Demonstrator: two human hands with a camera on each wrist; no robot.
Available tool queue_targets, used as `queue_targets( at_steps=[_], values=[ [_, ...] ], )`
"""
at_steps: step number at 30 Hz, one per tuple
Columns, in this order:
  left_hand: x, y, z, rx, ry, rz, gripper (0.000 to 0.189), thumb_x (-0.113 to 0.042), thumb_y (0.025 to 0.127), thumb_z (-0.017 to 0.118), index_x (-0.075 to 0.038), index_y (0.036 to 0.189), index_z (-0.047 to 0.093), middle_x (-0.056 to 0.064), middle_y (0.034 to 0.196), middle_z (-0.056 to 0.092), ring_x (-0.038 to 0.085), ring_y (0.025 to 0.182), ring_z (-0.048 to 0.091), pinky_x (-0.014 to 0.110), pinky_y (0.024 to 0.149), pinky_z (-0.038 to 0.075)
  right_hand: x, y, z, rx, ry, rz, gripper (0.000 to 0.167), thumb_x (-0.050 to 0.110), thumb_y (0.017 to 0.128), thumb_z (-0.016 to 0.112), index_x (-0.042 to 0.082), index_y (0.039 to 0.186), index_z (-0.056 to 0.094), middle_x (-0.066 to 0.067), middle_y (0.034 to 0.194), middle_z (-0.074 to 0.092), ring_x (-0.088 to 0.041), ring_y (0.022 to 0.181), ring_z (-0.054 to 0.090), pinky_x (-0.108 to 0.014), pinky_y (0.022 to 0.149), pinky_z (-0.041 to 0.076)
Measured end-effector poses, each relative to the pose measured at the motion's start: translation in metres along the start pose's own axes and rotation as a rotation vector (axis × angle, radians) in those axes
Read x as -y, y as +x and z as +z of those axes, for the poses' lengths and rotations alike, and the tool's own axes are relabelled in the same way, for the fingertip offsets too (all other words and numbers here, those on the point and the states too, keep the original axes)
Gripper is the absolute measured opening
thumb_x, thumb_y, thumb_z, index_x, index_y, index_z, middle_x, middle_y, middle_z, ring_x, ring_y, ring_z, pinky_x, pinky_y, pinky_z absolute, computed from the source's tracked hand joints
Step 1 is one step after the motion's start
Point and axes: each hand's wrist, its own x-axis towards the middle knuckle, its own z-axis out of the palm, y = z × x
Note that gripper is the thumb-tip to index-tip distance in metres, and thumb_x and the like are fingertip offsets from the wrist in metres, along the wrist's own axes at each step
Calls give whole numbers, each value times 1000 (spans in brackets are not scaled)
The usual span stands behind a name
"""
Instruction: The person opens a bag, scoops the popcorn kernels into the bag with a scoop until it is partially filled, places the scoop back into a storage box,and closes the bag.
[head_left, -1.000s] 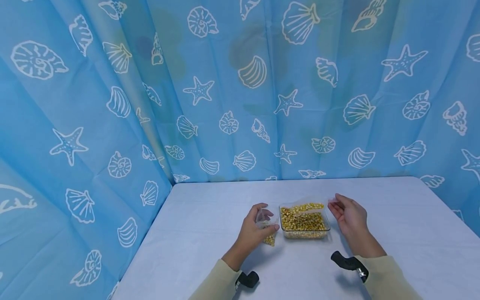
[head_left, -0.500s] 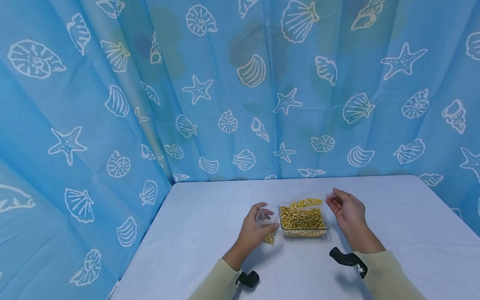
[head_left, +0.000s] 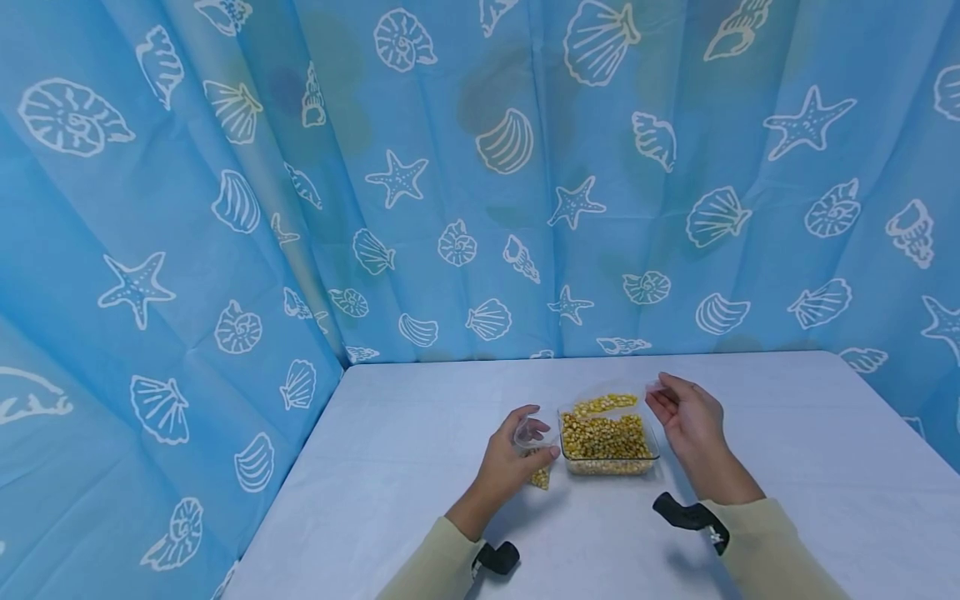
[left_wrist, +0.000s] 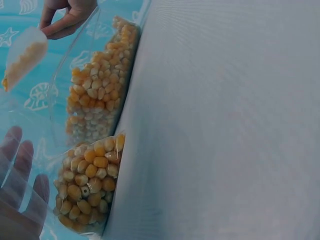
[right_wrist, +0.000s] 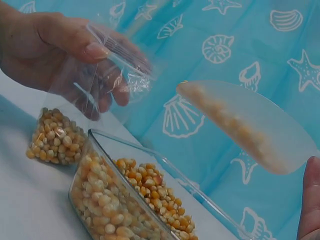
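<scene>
Carry the translucent scoop level leftward, right hand pinching it, left hand holding the zip-lock bag, fingers spread.

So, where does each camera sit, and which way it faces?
Head: on the head, facing forward-down at the glass container; left hand, right hand, sleeves show.
Left wrist: worn there, faces past zip bag toward glass container; left fingers, right hand show.
Right wrist: worn there, faces across glass container toward zip bag; left hand, right fingertip show.
Both wrist views share the translucent scoop.

Yellow corn kernels, blue shell-patterned curtain
</scene>
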Motion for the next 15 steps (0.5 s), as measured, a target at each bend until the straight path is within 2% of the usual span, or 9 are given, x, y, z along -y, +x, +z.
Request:
queue_targets(
  at_steps=[3,8,15],
  values=[
    [-1,0,0,1,-5,-2,61,-33,84,77,-31,137,47,1,118,64,10,107,56,48,96,42,-1,0,3,13,7,-5,25,11,90,71,5,110,57,-8,91,62,-17,82,65,-32,87,50],
    [-2,0,0,1,-5,-10,62,-34,84,77,-31,138,47,0,118,64,10,107,56,48,96,42,-3,-1,8,25,2,-16,22,11,90,71,5,107,58,-9,90,62,-18,81,65,-33,87,50],
    [-1,0,0,0,15,-16,61,-37,84,77,-33,137,47,-12,113,62,8,106,56,47,95,43,-7,-3,14,26,-35,-27,24,14,89,72,5,107,58,-8,92,61,-17,81,64,-31,85,51]
  ],
)
